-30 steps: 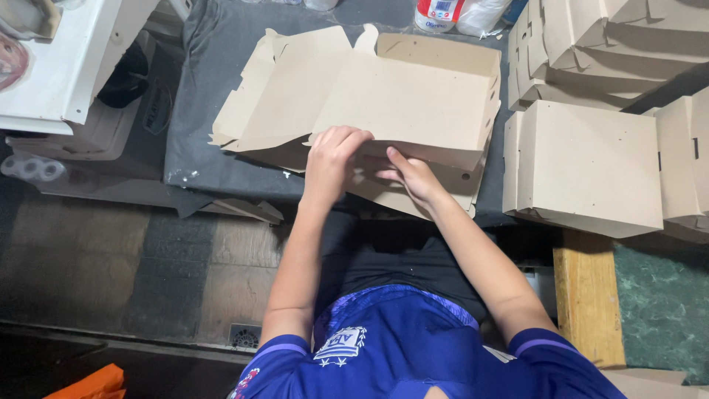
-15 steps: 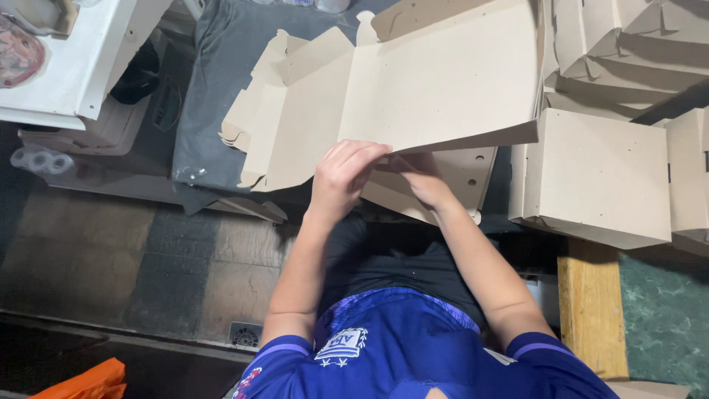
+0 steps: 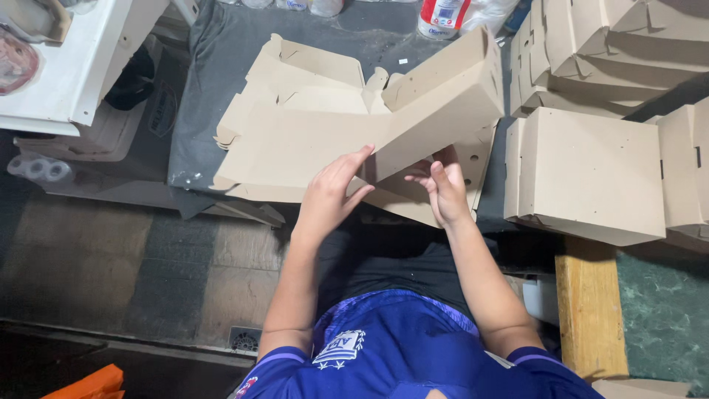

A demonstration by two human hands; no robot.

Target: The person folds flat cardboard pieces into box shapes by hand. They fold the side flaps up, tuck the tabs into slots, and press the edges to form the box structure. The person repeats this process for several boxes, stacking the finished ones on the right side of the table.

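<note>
Cardboard, in the form of one flat-cut tan box blank (image 3: 325, 140), is lying across the grey cloth-covered work surface (image 3: 221, 66) in front of the person, with one panel of it standing up and tilting towards the right. At the far left, one white board (image 3: 66, 66) is jutting in from the corner, and under it one clear plastic pack (image 3: 37, 170) is resting on a lower ledge. One orange object (image 3: 85, 384) is showing at the bottom left edge; what it is cannot be told.

Moving right, the left hand (image 3: 329, 196) is stretching out nearly flat, fingers straight and close together, its fingertips pressing on the blank where the raised panel meets the flat part. It is not wrapping around anything. Just beside it, the right hand (image 3: 443, 188) is sitting half curled under the raised panel, thumb up and fingers bent loosely against the lower flap of the cardboard; whether it is pinching the flap cannot be told.

At the top, one white bottle with a red label (image 3: 443, 16) is standing behind the blank. Further right, one folded tan cardboard box (image 3: 591, 174) is sitting closed near the right hand, and a stack of more folded boxes (image 3: 605, 52) is piling up behind it, too overlapped to count. One yellow wooden post (image 3: 587, 310) is standing below them.
</note>
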